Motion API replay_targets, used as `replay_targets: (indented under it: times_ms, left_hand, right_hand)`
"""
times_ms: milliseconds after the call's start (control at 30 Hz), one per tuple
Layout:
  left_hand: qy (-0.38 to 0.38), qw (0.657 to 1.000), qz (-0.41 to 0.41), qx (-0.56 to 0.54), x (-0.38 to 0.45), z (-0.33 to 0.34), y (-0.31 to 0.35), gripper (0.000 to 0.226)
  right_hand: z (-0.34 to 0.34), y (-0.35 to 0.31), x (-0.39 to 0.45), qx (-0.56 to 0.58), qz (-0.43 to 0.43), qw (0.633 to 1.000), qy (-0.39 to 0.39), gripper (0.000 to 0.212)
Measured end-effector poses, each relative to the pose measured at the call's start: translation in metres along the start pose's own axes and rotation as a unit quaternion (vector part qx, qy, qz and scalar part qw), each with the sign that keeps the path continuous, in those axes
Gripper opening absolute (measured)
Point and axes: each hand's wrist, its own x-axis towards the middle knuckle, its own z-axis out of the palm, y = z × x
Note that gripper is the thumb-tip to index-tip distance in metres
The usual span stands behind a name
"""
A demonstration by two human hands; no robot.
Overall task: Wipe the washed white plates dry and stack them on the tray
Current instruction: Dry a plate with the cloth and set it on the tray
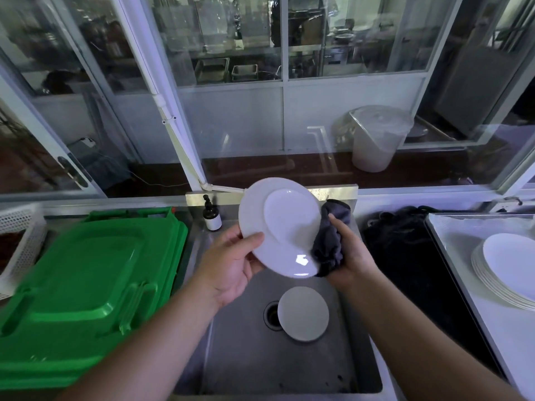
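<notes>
— Where does the drying stand at the steel sink (359, 369)?

— Mid-job, by the look of it: a person's left hand (231, 264) grips the round white glazed plate (269, 227) by its left rim, thumb curled over the edge, tilted above the basin, while the right hand (347, 256) bunches a dark grey cloth (328, 244) against the plate's right rim, fingers (337, 222) closed around the fabric

— And what's finished?

— A stack of round white plates (506, 273) lies on the pale tray (451, 233) on the tabletop to the right, apparently dried already

— What's left?

— At least one: a second round white plate (303, 313) lies in the basin, partly over the drain (270, 314). The held one probably needs its wipe completed, then a place on the stack
</notes>
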Motion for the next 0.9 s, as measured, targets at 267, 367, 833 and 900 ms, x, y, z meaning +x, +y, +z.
replay_targets:
  times_ms: [267,367,833,900]
  left_hand:
    - [0.035,0.999,0.037,-0.007,-0.007,0.01,-0.033,0.04]
    - [0.051,0.999,0.007,0.013,-0.001,0.0,-0.007,0.052]
    - [0.06,0.997,0.042,0.007,-0.005,0.005,-0.011,0.024]
    - [0.066,0.995,0.07,-0.012,-0.009,0.02,-0.031,0.023]
  right_hand:
    - [-0.01,0.018,0.004,0.01,-0.013,1.0,0.002,0.053]
    - [-0.013,0.009,0.002,-0.024,0.019,1.0,-0.006,0.051]
    - [-0.008,0.016,-0.002,-0.007,0.017,0.999,0.041,0.052]
    - [-0.004,0.031,-0.001,0.035,0.02,0.998,0.039,0.049]
